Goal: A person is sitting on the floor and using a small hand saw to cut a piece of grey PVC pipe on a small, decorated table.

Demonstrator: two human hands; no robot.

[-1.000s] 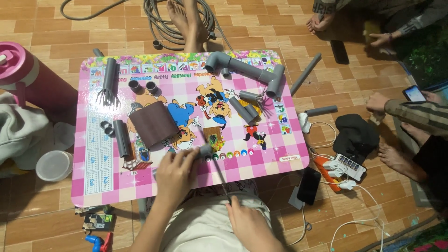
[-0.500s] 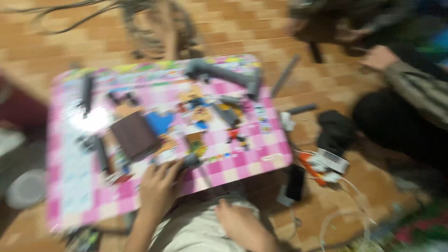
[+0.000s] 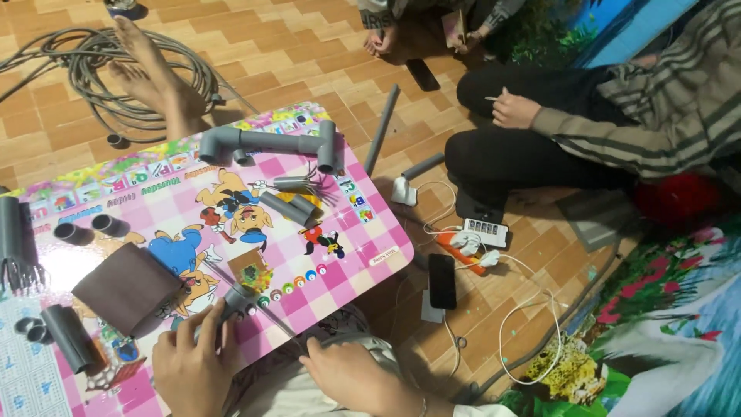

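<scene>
Your left hand (image 3: 189, 371) sits at the near edge of the pink checked table (image 3: 363, 232), fingers curled and pressed around a short grey pipe piece (image 3: 235, 301) that juts out just past your fingertips, toward the middle of the table. A thin metal rod (image 3: 255, 305) crosses right beside that piece and runs back between your 2 hands.

Your right hand (image 3: 351, 378) rests below the table edge over your lap, knuckles up, fingers loosely bent; whether they pinch the near end of the rod cannot be told.

Just beyond your left fingertips and a little to their left lies a brown folded sheet (image 3: 127, 286). Further left of your fingers lies a dark grey tube (image 3: 69, 336), with 2 small rings (image 3: 32, 328) touching its far end. 2 short pipe stubs (image 3: 89, 229) lie well beyond the brown sheet.

Far ahead of your fingers, at the table's far side, lies a long grey pipe assembly with elbow joints (image 3: 270, 144). Nearer than that lie 2 short grey pipe pieces (image 3: 289, 201).

Right of your right hand, on the tiled floor, lies a black phone (image 3: 441, 280) by a white power strip (image 3: 485, 230). Another person's hand (image 3: 513, 110) is well beyond it.
</scene>
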